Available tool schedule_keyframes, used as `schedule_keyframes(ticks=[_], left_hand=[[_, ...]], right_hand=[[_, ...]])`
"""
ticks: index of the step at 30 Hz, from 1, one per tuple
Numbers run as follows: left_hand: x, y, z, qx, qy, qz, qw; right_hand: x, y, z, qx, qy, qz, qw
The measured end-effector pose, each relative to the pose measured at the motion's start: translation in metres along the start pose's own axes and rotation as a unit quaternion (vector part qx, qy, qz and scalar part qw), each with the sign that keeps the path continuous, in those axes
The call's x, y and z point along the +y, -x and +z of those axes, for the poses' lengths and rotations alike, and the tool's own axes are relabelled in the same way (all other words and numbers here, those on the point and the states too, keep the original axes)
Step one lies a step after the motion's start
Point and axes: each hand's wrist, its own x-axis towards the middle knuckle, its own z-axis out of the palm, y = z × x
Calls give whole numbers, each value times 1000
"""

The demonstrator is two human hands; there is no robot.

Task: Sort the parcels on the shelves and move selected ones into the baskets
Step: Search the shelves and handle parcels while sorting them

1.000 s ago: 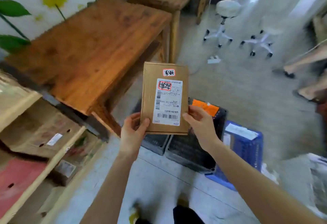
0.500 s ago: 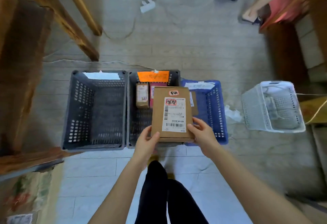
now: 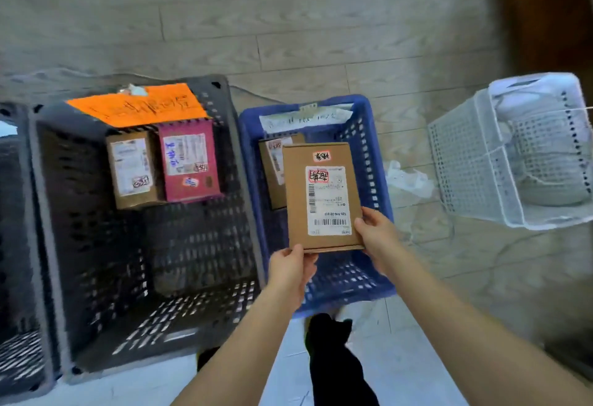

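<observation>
Brown cardboard parcel (image 3: 324, 195) held flat over the blue basket (image 3: 348, 282), label up — bare basket floor beneath its near end, a second parcel (image 3: 272, 174) against the far wall. Shifted right since half a second ago, off the rim of the grey basket (image 3: 199, 245). Pinched at both near corners: left hand (image 3: 290, 272) and right hand (image 3: 377, 234), thumbs on top, fingers curled underneath, mostly hidden.

Pale grey-beige floor (image 3: 305, 14) of wood-grain planks, softly and evenly lit. Toward the bottom edge it gives way to lighter, glossy tiles (image 3: 401, 373). Dark brown wooden furniture (image 3: 545, 10) fills the top right corner. A crumpled white scrap (image 3: 407, 181) lies on the planks.
</observation>
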Motion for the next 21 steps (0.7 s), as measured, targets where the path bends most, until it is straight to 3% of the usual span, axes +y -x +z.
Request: schedule_keyframes(ticks=[5,11,16,21], left_hand=[[-3,-143,35,71,109,-26,991],[23,-229,48,160,168,11,973],[30,-223,53,92,143,13,985],[38,-149,41,42,91,15,995]], right_hand=[[22,-136,44,-9,27,-29,999],[31,-210,108,-54,9,-33,998],[26,-212,111,-39,5,-24,999],[3,-145,87,-21,39,-19,999]])
